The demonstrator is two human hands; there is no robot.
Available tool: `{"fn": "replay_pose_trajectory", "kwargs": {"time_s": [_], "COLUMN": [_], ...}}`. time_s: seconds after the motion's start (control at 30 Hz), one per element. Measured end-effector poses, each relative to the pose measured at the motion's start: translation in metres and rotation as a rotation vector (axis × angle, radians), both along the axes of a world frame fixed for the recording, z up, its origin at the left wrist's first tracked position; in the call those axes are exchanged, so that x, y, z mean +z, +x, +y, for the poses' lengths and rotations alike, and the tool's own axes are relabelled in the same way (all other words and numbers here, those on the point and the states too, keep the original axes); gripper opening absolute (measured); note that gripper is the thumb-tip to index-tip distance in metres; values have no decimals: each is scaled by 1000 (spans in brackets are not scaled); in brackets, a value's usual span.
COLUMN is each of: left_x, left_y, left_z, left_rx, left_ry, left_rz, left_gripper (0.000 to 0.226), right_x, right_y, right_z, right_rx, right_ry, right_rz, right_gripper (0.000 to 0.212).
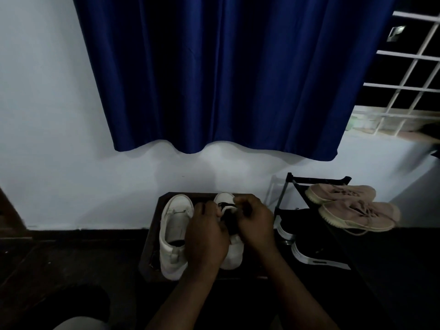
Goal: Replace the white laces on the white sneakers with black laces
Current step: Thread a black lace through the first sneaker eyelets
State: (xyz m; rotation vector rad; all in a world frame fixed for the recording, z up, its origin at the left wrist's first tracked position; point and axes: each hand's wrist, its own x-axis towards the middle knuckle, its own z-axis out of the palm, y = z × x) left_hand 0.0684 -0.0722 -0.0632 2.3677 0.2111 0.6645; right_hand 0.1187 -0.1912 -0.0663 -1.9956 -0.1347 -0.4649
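Left hand (204, 236) and right hand (254, 222) are curled over one sneaker (234, 257), mostly hidden; black lace (226, 206) is pinched by the right, left's grip can't be told tbh.

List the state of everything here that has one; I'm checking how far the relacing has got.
left white sneaker: unlaced, upright.
right white sneaker: black lace across its front eyelets.
left hand: grips the right white sneaker.
right hand: pinches the black lace.
pink sneakers: laced, on the rack.
curtain: drawn, window partly uncovered.
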Motion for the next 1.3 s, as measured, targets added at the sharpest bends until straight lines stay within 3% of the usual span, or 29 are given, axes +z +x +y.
{"fn": "replay_pose_trajectory", "kwargs": {"time_s": [0.07,0.1,0.2,0.33,0.53,0.73,0.9,1.07,1.23,1.3], "left_x": [0,0,3,6,-3,-11,-12,-17,-22,-22], "left_y": [-1,-2,-7,-12,-16,-32,-26,-27,-27,-27], "left_z": [2,4,11,28,44,54,54,50,46,45], "left_rx": [-18,-28,-51,57,-112,-394,-395,-337,-317,-320], "left_ry": [18,27,78,265,300,397,471,536,564,570], "left_rz": [1,-2,-76,-126,-73,90,123,99,94,97], "left_gripper": [22,20,16,13,21,60,56,54,54,53], "right_x": [-10,-18,-43,-66,-74,-77,-84,-85,-88,-88], "right_y": [-9,-10,-10,-18,-14,-9,-5,-5,-2,-4], "right_z": [-16,-26,-63,-86,-79,-67,-64,-62,-61,-58], "right_rx": [-96,-168,-274,-253,-217,-227,-240,-244,-256,-272], "right_ry": [229,238,-38,-397,-531,-625,-593,-594,-658,-682], "right_rz": [81,96,225,285,145,160,135,106,126,125], "right_gripper": [19,15,8,23,52,62,36,53,26,26]}}
